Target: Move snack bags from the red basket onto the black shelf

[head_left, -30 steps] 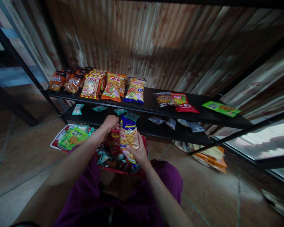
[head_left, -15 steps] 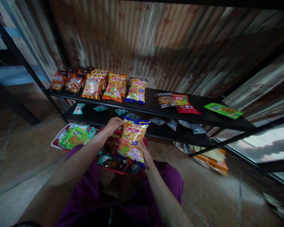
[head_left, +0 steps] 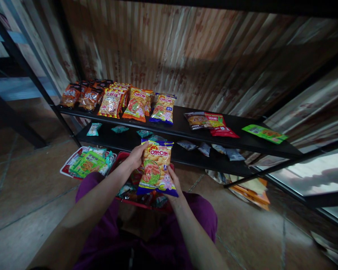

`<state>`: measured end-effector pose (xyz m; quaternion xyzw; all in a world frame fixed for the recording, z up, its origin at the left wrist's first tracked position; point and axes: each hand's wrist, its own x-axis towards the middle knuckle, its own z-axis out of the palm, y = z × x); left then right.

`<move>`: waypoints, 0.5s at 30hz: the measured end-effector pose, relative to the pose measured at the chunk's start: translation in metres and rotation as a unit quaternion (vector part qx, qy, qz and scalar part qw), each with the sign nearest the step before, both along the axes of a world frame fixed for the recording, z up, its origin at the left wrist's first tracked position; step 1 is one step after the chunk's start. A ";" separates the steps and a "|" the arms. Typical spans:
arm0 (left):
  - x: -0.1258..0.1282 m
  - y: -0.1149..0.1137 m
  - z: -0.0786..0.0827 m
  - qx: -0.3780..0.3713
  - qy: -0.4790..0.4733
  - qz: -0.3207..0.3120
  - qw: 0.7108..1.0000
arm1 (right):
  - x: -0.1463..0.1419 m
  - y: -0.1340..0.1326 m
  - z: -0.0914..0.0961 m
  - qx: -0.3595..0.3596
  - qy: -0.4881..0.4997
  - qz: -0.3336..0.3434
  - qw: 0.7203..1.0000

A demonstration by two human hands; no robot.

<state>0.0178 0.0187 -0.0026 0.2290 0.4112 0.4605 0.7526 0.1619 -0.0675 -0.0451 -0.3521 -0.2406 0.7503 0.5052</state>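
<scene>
A yellow snack bag with blue ends (head_left: 156, 165) is held up between my hands, its printed front facing me. My left hand (head_left: 137, 155) grips its upper left edge, thumb on the front. Around the lower right side, my right hand (head_left: 173, 182) is closed on the bag, its fingers partly hidden behind. Below the bag is a red basket (head_left: 129, 201) with several snack packets in it, partly covered by my hands and the bag. A similar blue-and-yellow snack bag (head_left: 162, 108) leans on the black shelf ahead.
The upper shelf (head_left: 180, 122) carries orange-brown bags (head_left: 90, 99), red-and-yellow bags (head_left: 112, 102), orange bags (head_left: 135, 103), a red packet (head_left: 221, 125) and a green packet (head_left: 264, 133). Small packets (head_left: 204, 149) lie on the lower shelf. A white-rimmed basket (head_left: 64, 170) stands left; flattened packaging (head_left: 252, 187) lies right.
My left hand has moved right and now grips the bag's upper left edge. The bag has shifted slightly left and tilted the other way, its lower end swinging right.
</scene>
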 end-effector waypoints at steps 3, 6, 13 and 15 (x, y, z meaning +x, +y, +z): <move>0.001 0.001 0.000 0.011 0.017 0.059 0.998 | 0.005 -0.001 -0.005 -0.033 0.073 0.040 0.996; -0.001 0.003 0.003 0.016 0.038 0.107 0.993 | 0.013 -0.004 -0.016 -0.043 0.115 0.060 0.991; 0.000 0.002 0.014 0.002 0.062 0.133 0.989 | 0.017 -0.011 -0.018 -0.038 0.089 0.057 0.994; 0.001 0.002 0.016 0.002 0.066 0.132 0.989 | 0.014 -0.012 -0.012 -0.037 0.070 0.058 0.995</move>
